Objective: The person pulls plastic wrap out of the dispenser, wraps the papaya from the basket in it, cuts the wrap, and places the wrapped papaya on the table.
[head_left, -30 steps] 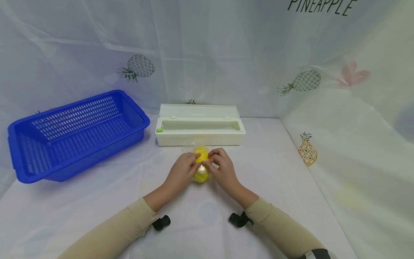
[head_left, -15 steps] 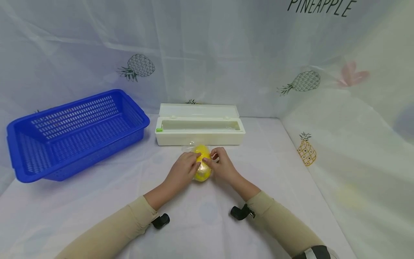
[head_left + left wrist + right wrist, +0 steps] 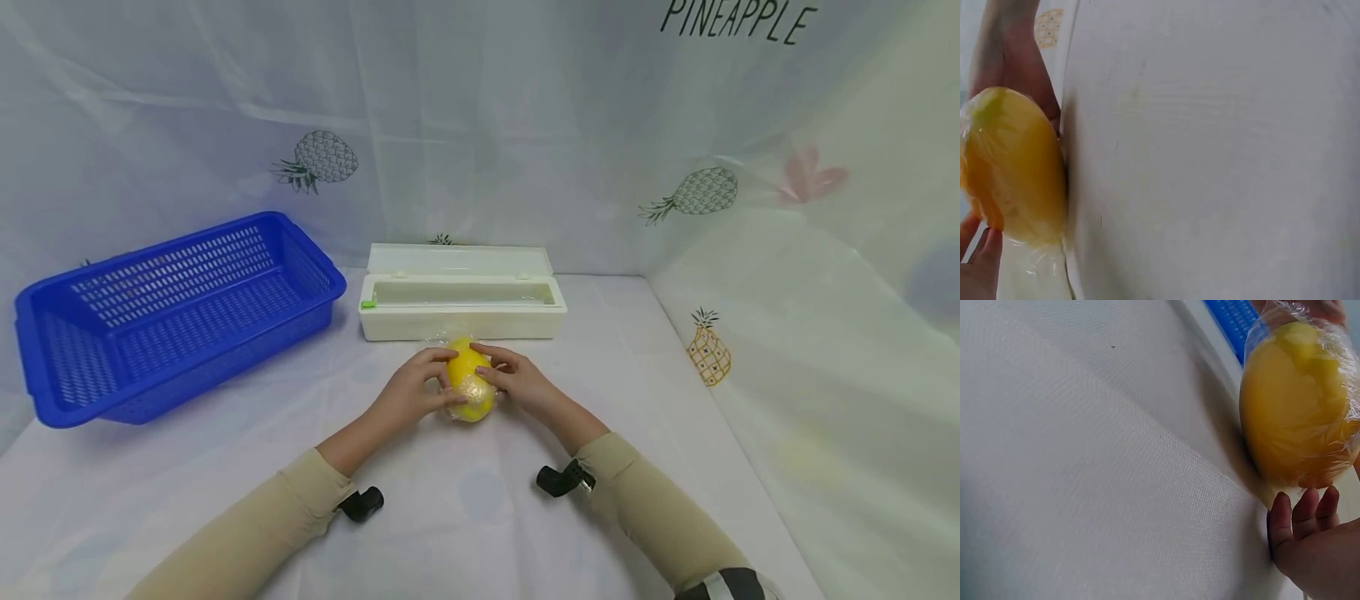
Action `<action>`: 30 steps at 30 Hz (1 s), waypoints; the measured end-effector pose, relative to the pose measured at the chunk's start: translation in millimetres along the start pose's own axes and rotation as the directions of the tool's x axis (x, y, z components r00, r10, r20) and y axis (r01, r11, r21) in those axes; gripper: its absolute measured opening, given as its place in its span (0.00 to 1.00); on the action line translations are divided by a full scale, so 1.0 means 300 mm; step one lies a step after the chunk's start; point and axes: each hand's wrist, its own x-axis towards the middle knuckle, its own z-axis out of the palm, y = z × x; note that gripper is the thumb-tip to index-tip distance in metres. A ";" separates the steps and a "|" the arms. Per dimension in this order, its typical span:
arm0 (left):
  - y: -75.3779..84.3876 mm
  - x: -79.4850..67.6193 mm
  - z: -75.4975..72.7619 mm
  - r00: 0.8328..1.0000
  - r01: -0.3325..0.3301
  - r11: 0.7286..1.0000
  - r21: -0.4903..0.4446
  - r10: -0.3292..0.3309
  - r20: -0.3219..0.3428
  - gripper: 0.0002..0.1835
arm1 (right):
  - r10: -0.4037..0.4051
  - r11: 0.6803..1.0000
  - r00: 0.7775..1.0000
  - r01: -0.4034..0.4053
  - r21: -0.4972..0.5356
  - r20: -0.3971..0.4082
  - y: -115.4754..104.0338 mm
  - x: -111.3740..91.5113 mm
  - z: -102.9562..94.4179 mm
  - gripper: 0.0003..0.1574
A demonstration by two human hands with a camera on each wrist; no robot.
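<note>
A yellow oval fruit (image 3: pixel 467 360), wrapped in clear cling film, is on the white cloth between both hands. My left hand (image 3: pixel 411 390) holds its left side, thumb near the front and a finger near the far end. On the right, my right hand (image 3: pixel 525 385) has its thumb on top of the fruit and a finger reaching to its far end. Crinkled, shiny film shows around the fruit (image 3: pixel 1291 412) in the right wrist view. From the left wrist, the fruit (image 3: pixel 1029 162) looks smooth under the film, with fingertips right at its end.
Just behind the fruit stands a long white cling film box (image 3: pixel 462 323), its lid (image 3: pixel 459 260) raised and a small green slider (image 3: pixel 368 305) at its left. A blue plastic basket (image 3: pixel 225 375) stands at the left. Pineapple-printed cloth (image 3: pixel 480 125) hangs behind.
The left fingers have spread, with the thumb moving toward the near end of the fruit. The right hand's finger has stretched over to the far end. More of the fruit shows between the hands.
</note>
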 end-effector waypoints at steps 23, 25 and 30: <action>-0.078 0.034 0.055 0.911 0.367 0.814 -0.451 -0.412 -0.001 0.17 | -0.075 0.995 0.997 0.074 0.065 0.020 0.027 0.012 0.000 0.31; -0.082 0.038 0.059 0.904 0.381 0.785 -0.488 -0.427 0.017 0.16 | -0.089 0.994 0.995 0.087 0.063 0.032 0.028 0.015 0.000 0.32; -0.082 0.048 0.073 0.887 0.413 0.713 -0.566 -0.457 0.071 0.12 | -0.113 0.992 0.992 0.110 0.055 0.052 0.031 0.022 -0.004 0.30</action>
